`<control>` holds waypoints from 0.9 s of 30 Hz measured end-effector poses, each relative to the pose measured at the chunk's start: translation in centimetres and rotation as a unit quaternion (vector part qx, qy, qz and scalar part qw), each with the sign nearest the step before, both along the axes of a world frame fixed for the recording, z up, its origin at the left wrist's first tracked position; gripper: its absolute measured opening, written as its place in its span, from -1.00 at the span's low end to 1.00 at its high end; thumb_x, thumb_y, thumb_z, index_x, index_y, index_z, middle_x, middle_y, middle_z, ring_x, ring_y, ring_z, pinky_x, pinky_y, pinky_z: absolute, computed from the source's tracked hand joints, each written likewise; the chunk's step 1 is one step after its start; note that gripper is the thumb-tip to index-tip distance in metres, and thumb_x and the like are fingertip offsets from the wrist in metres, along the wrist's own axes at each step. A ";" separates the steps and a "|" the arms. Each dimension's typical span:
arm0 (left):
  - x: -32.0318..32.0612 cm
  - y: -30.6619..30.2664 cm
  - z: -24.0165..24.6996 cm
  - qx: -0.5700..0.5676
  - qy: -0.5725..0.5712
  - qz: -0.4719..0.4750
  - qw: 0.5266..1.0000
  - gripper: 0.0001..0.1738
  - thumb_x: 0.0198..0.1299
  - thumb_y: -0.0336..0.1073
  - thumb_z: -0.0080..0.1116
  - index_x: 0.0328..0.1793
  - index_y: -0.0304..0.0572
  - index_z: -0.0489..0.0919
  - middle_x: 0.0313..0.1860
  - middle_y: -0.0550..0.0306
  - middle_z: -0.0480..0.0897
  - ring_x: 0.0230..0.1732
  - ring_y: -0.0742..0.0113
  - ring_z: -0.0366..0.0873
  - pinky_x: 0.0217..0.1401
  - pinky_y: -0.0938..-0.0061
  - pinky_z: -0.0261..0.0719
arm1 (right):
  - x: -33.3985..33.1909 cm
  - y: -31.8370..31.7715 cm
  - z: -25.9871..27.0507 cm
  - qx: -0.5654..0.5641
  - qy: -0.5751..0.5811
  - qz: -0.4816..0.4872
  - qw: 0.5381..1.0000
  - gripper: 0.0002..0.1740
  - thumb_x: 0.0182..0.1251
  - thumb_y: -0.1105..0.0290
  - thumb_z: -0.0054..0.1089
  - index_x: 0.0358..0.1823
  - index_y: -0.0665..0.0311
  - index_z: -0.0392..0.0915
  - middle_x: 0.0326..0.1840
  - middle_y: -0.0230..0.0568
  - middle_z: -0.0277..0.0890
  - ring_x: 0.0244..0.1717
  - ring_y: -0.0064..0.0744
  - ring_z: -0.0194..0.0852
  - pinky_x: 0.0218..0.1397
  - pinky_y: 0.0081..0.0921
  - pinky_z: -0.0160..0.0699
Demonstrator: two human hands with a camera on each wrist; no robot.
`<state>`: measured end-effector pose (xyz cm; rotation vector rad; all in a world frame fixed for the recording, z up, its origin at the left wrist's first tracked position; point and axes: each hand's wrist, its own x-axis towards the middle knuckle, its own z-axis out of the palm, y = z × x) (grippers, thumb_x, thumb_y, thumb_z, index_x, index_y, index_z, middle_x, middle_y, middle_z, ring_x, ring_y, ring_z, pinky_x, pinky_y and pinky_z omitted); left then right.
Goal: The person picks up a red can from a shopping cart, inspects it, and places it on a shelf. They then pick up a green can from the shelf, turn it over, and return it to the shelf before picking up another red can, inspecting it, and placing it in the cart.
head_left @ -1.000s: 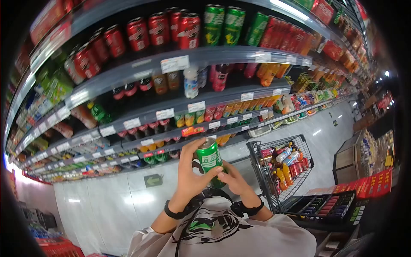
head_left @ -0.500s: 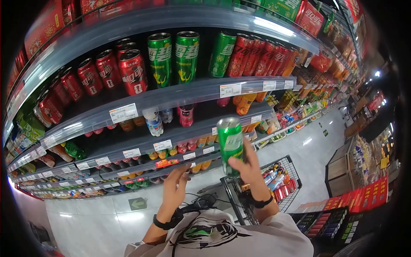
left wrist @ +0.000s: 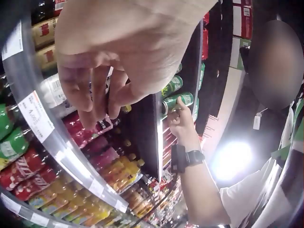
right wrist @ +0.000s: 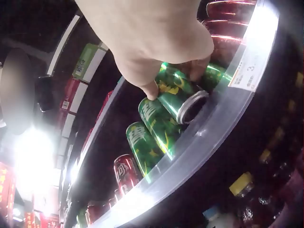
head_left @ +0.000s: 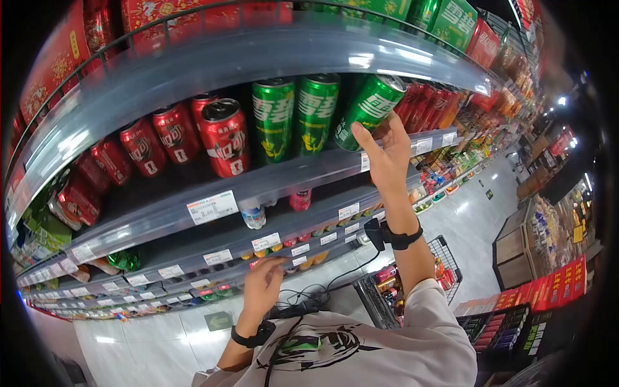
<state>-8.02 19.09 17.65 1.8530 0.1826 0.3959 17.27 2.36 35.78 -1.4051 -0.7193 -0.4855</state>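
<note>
My right hand [head_left: 391, 153] grips a green soda can [head_left: 373, 106], thumb on the near side. The can tilts, its top leaning right, at the front of the upper shelf. Its base rim shows close over the shelf edge in the right wrist view, with another green can [right wrist: 216, 76] partly hidden behind it. Two matching green cans [head_left: 273, 120] stand upright just to its left, and red cans [head_left: 419, 106] line up to its right. Lower down, my left hand [head_left: 261, 287] hangs with loosely bent fingers and holds nothing, in front of shelved bottles [left wrist: 90, 133].
A clear shelf lip [head_left: 271, 177] with price tags runs along the cans' front. Overhead is another shelf edge [head_left: 258, 55] with boxed packs above. A loaded shopping cart [head_left: 448, 255] stands below right of my arm. Black cables [head_left: 303, 300] hang at my front.
Both hands were at the green can earlier. The left hand came away from it, and the right hand carried the can up to the upper shelf. The shelf now appears closer.
</note>
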 end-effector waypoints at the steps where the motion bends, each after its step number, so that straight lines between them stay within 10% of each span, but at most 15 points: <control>1: 0.0 1.0 -0.9 0.021 -0.008 -0.001 1.000 -0.74 0.40 -0.40 0.12 0.10 -0.24 0.74 -0.05 -0.04 0.75 -0.18 0.25 0.74 -0.20 0.46 0.63 | 0.1 0.7 0.2 0.025 0.020 0.019 0.999 -0.41 0.26 0.35 0.56 0.25 0.40 0.51 0.01 -0.25 0.65 -0.05 -0.55 0.57 0.05 -0.53 0.46; 27: -0.6 10.5 -3.4 -0.118 0.046 -0.094 0.987 -0.76 0.53 -0.35 0.09 0.08 -0.33 0.72 -0.08 0.01 0.80 -0.11 0.34 0.76 -0.07 0.48 0.72 | -2.4 5.1 0.0 -0.143 -0.072 -0.208 0.965 -0.40 0.37 0.46 0.40 0.35 0.51 0.36 0.14 -0.08 0.52 0.02 -0.36 0.65 0.12 -0.50 0.62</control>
